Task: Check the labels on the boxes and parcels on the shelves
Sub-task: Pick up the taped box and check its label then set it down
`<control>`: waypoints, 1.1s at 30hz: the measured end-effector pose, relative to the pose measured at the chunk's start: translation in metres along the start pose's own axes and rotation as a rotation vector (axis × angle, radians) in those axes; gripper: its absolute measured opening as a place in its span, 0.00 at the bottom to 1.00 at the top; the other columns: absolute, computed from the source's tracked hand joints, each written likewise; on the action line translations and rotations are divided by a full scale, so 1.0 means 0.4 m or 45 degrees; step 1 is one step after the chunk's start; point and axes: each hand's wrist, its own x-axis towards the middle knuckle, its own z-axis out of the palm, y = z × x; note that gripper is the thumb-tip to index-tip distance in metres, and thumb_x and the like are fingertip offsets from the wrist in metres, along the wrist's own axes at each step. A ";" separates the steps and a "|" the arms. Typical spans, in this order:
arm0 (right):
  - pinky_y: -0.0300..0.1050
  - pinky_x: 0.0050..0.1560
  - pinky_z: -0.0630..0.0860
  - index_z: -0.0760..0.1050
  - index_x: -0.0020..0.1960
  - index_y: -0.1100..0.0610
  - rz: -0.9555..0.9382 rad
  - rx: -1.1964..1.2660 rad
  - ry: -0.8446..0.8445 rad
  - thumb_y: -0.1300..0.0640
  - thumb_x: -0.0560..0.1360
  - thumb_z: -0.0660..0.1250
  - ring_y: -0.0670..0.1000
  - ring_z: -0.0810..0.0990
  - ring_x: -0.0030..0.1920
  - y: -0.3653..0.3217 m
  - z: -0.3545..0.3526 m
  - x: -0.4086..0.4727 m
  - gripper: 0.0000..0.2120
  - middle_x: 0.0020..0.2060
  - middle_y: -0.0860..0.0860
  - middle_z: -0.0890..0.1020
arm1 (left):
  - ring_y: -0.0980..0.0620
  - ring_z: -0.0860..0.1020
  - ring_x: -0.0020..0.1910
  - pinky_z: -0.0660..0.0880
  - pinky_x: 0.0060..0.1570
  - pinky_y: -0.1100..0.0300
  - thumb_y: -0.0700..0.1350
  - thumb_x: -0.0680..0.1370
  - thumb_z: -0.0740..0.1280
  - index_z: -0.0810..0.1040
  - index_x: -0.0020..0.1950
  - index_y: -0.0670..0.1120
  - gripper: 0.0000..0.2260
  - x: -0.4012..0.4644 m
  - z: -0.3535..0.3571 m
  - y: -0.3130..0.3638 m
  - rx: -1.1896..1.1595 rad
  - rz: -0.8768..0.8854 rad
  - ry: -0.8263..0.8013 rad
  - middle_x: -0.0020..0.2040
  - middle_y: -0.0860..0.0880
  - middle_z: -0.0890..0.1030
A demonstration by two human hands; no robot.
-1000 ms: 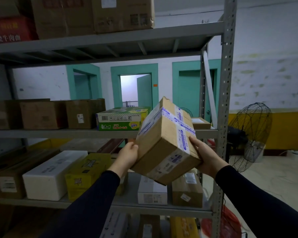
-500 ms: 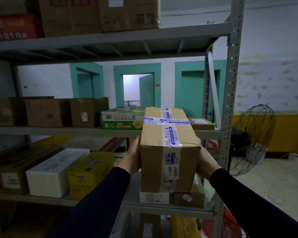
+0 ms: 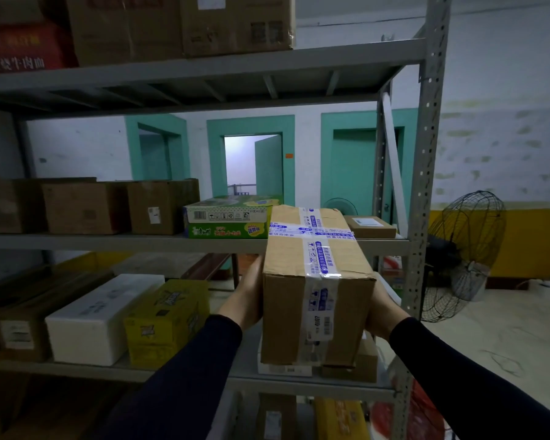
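I hold a brown cardboard box (image 3: 315,281) crossed with blue-and-white tape, level, in front of the right end of the middle shelf (image 3: 108,242). Its short end faces me and carries a small printed label (image 3: 321,325) low on the tape. My left hand (image 3: 245,296) presses flat against the box's left side. My right hand (image 3: 381,309) presses on the right side, its fingers mostly hidden behind the box.
On the middle shelf stand brown boxes (image 3: 83,206), a green carton (image 3: 229,220) and a small flat parcel (image 3: 370,225). A white foam box (image 3: 99,315) and a yellow carton (image 3: 165,322) sit below. The shelf post (image 3: 426,154) and a floor fan (image 3: 464,252) are at right.
The box has turned from tilted on a corner to level, its short end now towards me. Both hands have shifted onto its two sides. It has hardly moved in the last half second.
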 end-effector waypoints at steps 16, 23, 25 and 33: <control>0.50 0.51 0.79 0.77 0.53 0.55 -0.197 -0.268 0.058 0.52 0.84 0.58 0.54 0.82 0.47 -0.048 -0.052 0.041 0.11 0.49 0.58 0.84 | 0.50 0.84 0.41 0.78 0.41 0.57 0.53 0.83 0.59 0.83 0.53 0.45 0.16 0.070 0.060 0.016 -0.033 0.110 -0.030 0.46 0.45 0.85; 0.34 0.27 0.76 0.75 0.54 0.52 -0.274 -0.118 -0.031 0.52 0.85 0.58 0.42 0.84 0.31 -0.124 -0.134 0.112 0.08 0.32 0.45 0.86 | 0.48 0.84 0.42 0.78 0.37 0.59 0.55 0.83 0.58 0.81 0.59 0.44 0.18 0.153 0.136 0.027 -0.048 0.205 -0.003 0.47 0.44 0.85; 0.36 0.28 0.77 0.77 0.53 0.54 -0.248 -0.050 -0.047 0.50 0.85 0.58 0.44 0.84 0.29 -0.133 -0.144 0.139 0.11 0.31 0.47 0.86 | 0.46 0.83 0.46 0.79 0.38 0.58 0.56 0.82 0.59 0.80 0.62 0.41 0.21 0.186 0.147 0.032 -0.034 0.219 0.036 0.52 0.41 0.84; 0.46 0.41 0.79 0.87 0.38 0.46 -0.265 -0.023 -0.162 0.44 0.84 0.55 0.49 0.86 0.38 -0.195 -0.114 0.370 0.26 0.41 0.50 0.87 | 0.47 0.84 0.45 0.80 0.40 0.58 0.56 0.84 0.55 0.83 0.56 0.44 0.22 0.413 0.114 0.081 -0.046 0.291 -0.065 0.49 0.43 0.85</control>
